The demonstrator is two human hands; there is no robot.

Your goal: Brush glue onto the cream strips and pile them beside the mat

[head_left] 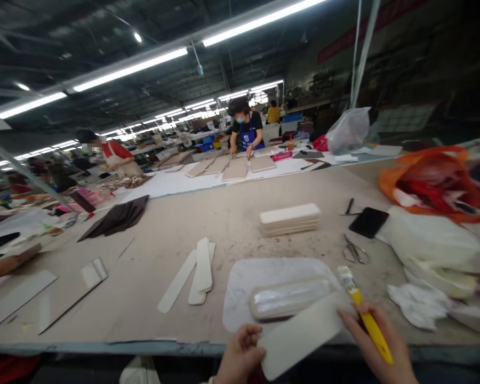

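So I've got a long off-white strip (300,336) in front of me at the near edge of the bench, tilted, partly covering a glossy rounded-end piece (290,296) that sits on a pale translucent sheet (238,282). My left hand (242,353) is curled up with the thumb and fingers pinching the strip's near left end. My right hand (378,338) is closed around a yellow-handled brush (357,296), and its fingertips reach the strip's far right end too. Whether they really grip it or just steady it, I can't tell.

I'd call this the handling bit between brush strokes: the bristles point away from me, off the strip, so I don't think I'm brushing right now. Can't tell if the face is coated, or whether that shiny piece is wet or just slick.

If it's the brush's turn next, I'd want the left hand to keep the strip by its end and the right to let go of the edge and swing the bristles round. If it's a set-down instead, both ends should stay level so it doesn't drag on the shiny piece. Loose strips (204,266) lie to the left, with a neat stack (290,216) behind.
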